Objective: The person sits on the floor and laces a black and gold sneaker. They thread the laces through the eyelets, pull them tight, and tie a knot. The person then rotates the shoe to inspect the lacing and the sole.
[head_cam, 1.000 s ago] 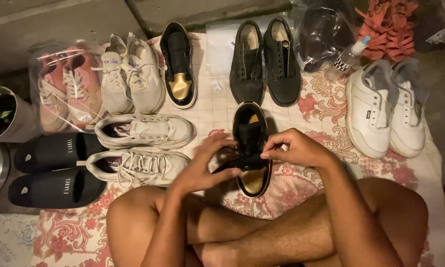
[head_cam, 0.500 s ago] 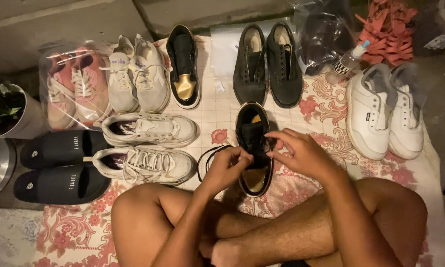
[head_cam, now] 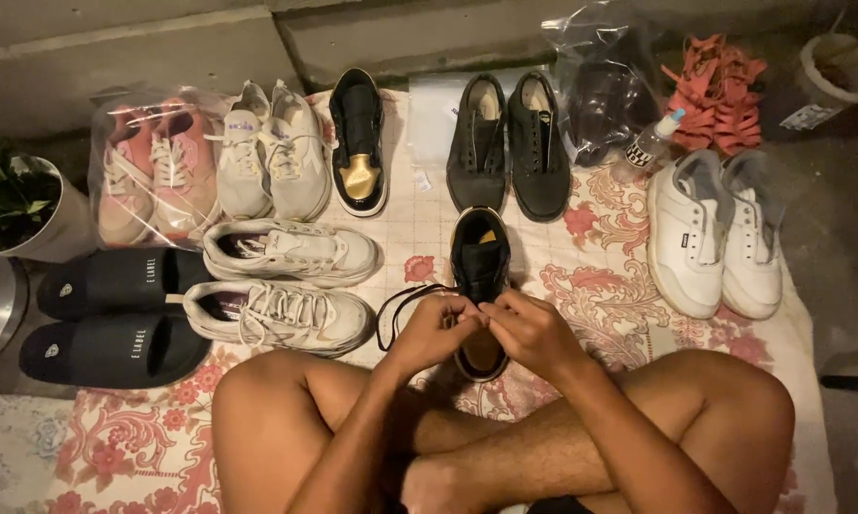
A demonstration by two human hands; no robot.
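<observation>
both hands meet over one black shoe (head_cam: 479, 262) with a gold insole, which lies on the floral cloth (head_cam: 619, 286) just in front of the crossed legs, toe end toward the person. left hand (head_cam: 436, 331) and right hand (head_cam: 534, 333) touch at the fingertips, each pinched closed on the black lace (head_cam: 398, 309); a loop of that lace hangs out to the left of the shoe onto the cloth. judging by that slack, lacing is mid-way: lace is on the shoe but not pulled snug or tied, though the hands hide the eyelets so i can't tell how many are threaded. its likely mate, black shoe with gold tongue (head_cam: 359, 143), sits apart in the back row beside the white sneakers (head_cam: 269, 152). other pairs around look lined up and untouched: dark lace-ups (head_cam: 508, 143), white low-tops (head_cam: 715, 233), chunky white trainers (head_cam: 281, 281), black slides (head_cam: 115, 314), bagged pink sneakers (head_cam: 153, 171).
</observation>
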